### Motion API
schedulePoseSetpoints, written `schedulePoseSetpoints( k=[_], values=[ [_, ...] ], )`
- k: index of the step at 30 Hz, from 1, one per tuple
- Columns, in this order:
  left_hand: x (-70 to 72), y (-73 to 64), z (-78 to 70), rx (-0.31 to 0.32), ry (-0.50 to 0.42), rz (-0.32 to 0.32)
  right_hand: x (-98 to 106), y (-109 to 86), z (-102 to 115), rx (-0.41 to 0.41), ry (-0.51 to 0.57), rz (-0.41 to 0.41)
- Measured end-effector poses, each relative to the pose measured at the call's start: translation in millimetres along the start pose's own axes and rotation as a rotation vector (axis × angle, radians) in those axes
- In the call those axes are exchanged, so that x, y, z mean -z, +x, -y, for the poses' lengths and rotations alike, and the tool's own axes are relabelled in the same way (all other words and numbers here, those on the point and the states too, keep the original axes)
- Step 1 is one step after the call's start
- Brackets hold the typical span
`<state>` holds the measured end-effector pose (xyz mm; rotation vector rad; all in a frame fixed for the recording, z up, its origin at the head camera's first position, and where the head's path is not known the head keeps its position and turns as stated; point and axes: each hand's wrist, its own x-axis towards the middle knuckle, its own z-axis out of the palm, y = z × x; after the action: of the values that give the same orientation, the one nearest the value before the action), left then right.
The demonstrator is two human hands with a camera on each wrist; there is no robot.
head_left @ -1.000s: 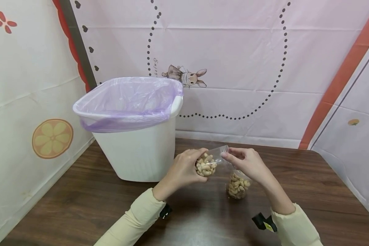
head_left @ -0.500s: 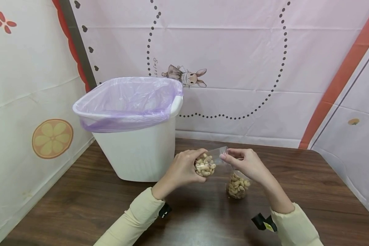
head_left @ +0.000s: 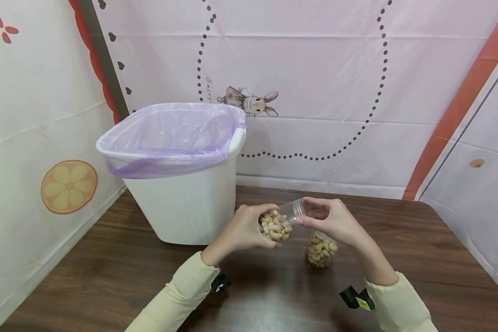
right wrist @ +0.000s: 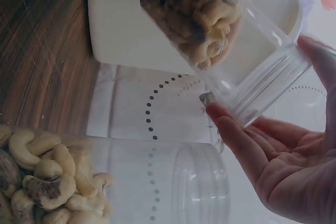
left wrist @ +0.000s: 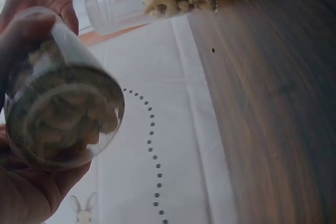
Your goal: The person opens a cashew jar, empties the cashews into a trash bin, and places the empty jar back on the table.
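A clear jar of cashews (head_left: pixel 275 226) is held tilted above the table, its mouth end up and to the right. My left hand (head_left: pixel 246 229) grips it round the body, thumb on the near side. The fingers and thumb of my right hand (head_left: pixel 335 221) pinch the ridged clear end of that jar (right wrist: pixel 205 30); whether a separate clear lid sits there I cannot tell. Beneath my right hand a second clear jar of cashews (head_left: pixel 321 250) stands upright on the table, partly hidden from the head view. Its ridged top (right wrist: pixel 202 182) shows in the right wrist view.
A white bin (head_left: pixel 182 203) lined with a purple bag (head_left: pixel 170 163) stands at the back left, close to my left hand. Behind the dark wooden table (head_left: pixel 398 240) hangs a pink printed cloth (head_left: pixel 307 69). A pale printed cloth (head_left: pixel 33 92) flanks the left side.
The held jar has shifted slightly left and down with my left hand. More of its ridged clear end shows between the hands. The standing jar has not moved.
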<state>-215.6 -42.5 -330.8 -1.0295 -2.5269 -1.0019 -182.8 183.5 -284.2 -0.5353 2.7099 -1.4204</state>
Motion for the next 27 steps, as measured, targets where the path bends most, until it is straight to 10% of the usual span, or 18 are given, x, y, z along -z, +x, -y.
schedulePoseSetpoints(
  k=[11, 27],
  values=[
    [1.8, 0.4, 0.4, 0.019, -0.008, 0.027, 0.4, 1.8, -5.1, 0.077, 0.030, 0.027],
    [0.5, -0.2, -11.5, -0.072, 0.224, -0.069, 1.0, -0.9, 5.3, -0.054, -0.193, -0.074]
  ],
)
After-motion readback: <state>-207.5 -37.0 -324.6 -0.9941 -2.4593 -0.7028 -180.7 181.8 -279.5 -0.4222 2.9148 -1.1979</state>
